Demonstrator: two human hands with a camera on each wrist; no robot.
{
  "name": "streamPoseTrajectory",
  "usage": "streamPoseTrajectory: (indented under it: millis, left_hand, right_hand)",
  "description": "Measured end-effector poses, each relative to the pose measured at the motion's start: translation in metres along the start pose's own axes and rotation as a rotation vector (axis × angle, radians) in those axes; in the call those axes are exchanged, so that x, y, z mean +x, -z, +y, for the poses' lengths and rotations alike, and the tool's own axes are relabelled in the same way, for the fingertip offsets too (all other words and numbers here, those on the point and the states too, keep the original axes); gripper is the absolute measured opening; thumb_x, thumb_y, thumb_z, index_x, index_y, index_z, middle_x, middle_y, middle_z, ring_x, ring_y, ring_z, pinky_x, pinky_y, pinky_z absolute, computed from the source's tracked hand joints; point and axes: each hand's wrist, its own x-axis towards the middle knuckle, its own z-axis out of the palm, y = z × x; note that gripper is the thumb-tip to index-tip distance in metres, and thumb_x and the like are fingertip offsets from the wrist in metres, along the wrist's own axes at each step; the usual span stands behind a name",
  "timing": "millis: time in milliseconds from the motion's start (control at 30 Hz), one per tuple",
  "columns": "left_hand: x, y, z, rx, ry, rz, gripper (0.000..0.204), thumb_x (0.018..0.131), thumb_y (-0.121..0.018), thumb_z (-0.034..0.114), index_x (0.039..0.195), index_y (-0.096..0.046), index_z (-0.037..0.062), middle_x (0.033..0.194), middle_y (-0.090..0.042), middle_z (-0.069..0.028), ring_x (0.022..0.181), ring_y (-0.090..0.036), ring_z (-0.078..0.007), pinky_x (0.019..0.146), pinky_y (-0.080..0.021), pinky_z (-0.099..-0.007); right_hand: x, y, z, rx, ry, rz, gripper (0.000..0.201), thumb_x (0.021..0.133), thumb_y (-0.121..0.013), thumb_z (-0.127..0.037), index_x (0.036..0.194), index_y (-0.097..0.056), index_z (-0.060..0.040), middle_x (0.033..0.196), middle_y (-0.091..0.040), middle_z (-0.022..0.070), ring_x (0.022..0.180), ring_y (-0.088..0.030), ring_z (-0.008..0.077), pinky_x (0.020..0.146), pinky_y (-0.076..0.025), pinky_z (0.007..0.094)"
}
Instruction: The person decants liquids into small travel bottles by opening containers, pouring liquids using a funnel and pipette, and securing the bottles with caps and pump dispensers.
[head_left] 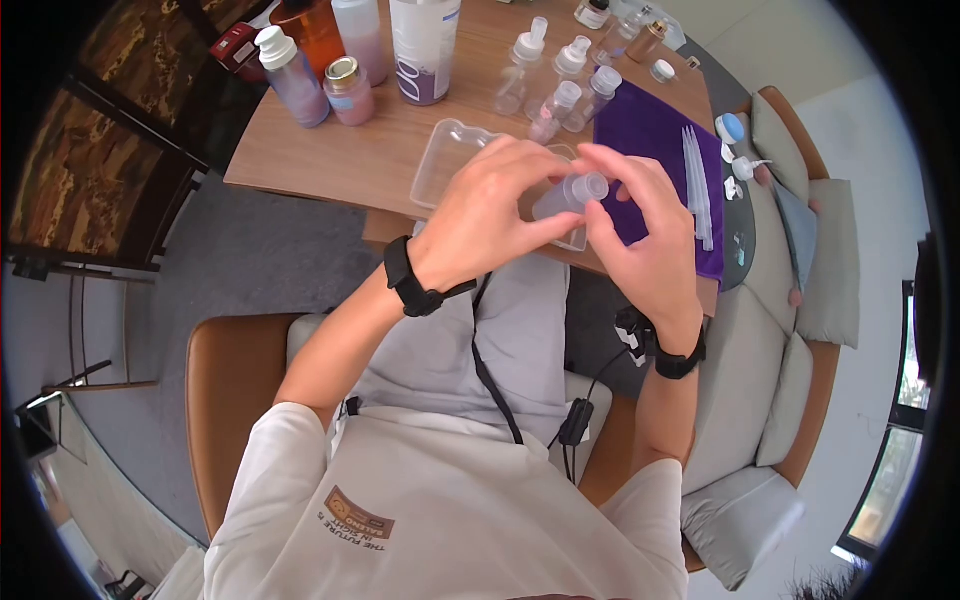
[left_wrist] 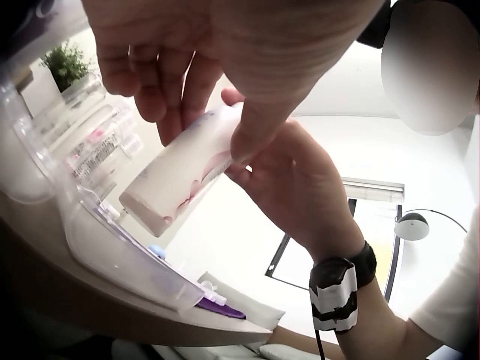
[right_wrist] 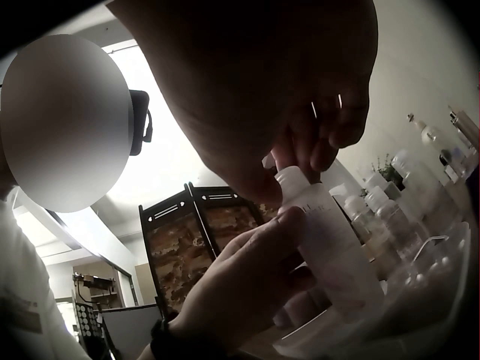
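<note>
A small translucent bottle (head_left: 562,196) with pink flower-like prints (left_wrist: 196,187) is in my left hand (head_left: 490,195), held between thumb and fingers. It is tilted, with its narrow neck (right_wrist: 291,180) toward my right hand (head_left: 650,225). The right thumb and fingers curl round the neck end; part of that grip is hidden behind the bottle and palm. Below the hands, a clear plastic tray (head_left: 437,165) lies at the table's near edge. In the left wrist view the bottle's base (left_wrist: 146,214) points down over this tray.
Several clear bottles (head_left: 520,75) stand behind the hands. Pump bottles (head_left: 295,85), a pink jar (head_left: 349,95) and a large white container (head_left: 425,50) are at the left. A purple cloth (head_left: 640,130) bears clear plastic droppers (head_left: 698,190). A sofa (head_left: 735,330) is at the right.
</note>
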Motion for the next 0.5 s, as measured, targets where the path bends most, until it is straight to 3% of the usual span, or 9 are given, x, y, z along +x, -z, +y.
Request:
streamPoseTrajectory:
  millis: [267,400,500]
  left_hand:
    - [0.0,-0.001,0.0,0.016,0.0,0.009,0.038,0.082,-0.083,0.016,0.115,-0.072,0.0006,0.115,-0.073,-0.0148,0.106,-0.064,-0.0343,0.097,-0.052,-0.0435]
    - [0.001,-0.004,-0.005,0.021,-0.025,0.026,0.036,0.082,-0.083,0.015,0.114,-0.072,0.0005,0.116,-0.073,-0.0142,0.107,-0.064,-0.0336,0.096,-0.053,-0.0433]
    - [0.001,-0.006,-0.003,0.01,0.009,0.025,0.036,0.082,-0.083,0.014,0.114,-0.072,0.0008,0.116,-0.073,-0.0133,0.107,-0.064,-0.0326,0.094,-0.053,-0.043]
  right_hand:
    - [-0.003,-0.002,0.003,0.002,-0.215,-0.004,0.056,0.079,-0.087,-0.014,0.131,-0.068,-0.01,0.102,-0.073,0.0038,0.091,-0.065,0.0171,0.077,-0.051,0.031]
    - [0.001,-0.004,-0.001,0.121,-0.105,0.04,0.059,0.08,-0.087,-0.013,0.135,-0.067,-0.0069,0.102,-0.074,0.0036,0.088,-0.064,0.015,0.075,-0.05,0.0295]
    - [0.002,-0.007,-0.004,0.091,-0.205,0.087,0.061,0.081,-0.087,-0.013,0.137,-0.065,-0.0053,0.098,-0.074,0.0024,0.085,-0.063,0.0141,0.075,-0.05,0.0284]
